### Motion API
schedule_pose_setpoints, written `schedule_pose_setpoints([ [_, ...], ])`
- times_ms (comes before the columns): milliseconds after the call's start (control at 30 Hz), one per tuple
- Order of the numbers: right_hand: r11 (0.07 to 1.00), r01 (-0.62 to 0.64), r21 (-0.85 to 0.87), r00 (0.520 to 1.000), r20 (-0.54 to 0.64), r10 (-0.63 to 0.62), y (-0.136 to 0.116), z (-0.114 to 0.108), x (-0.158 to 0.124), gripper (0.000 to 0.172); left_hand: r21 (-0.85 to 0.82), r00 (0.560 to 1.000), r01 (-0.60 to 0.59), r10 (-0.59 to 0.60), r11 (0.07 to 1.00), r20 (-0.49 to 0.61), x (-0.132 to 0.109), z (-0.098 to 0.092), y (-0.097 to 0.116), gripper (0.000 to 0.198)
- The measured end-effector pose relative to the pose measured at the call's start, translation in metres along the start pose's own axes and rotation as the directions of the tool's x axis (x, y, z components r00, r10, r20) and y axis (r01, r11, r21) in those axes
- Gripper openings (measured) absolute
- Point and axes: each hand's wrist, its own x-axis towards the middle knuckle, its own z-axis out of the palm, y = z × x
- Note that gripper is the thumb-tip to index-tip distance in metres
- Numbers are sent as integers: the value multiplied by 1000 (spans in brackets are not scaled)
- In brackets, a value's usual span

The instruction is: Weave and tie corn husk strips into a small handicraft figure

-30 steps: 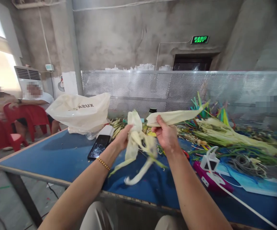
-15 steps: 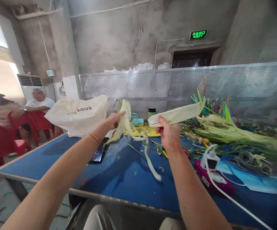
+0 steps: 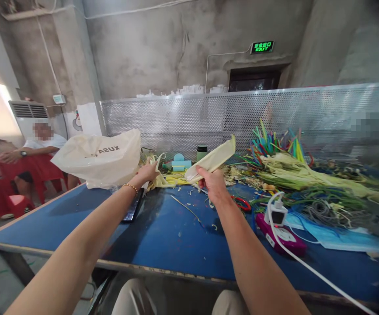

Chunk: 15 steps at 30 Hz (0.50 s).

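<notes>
My right hand is closed on a long pale folded husk piece that points up and to the right above the blue table. My left hand reaches far forward and is closed on a bundle of pale husk strips that now rests low at the back of the table, beside the white bag. A gold bracelet sits on my left wrist. A black phone lies under my left forearm.
A heap of green and pale husks with coloured strips fills the right side. A purple power strip with a white plug and cable lies right of my right arm. A perforated metal screen backs the table. People sit on red chairs at left.
My left hand moved forward and down with the husk strips, from mid-air to the back of the table. My right hand moved slightly left with the folded husk.
</notes>
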Motion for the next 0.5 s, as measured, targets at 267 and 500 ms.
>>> schedule_pose_setpoints([
  [267,963,-16,-268,972,222,78,24,3,-4,31,-617,940,-84,267,783,211,-68,-6,93,29],
  [500,907,93,-411,926,371,73,30,4,-4,50,-538,990,-121,64,834,-124,-70,2,82,16],
])
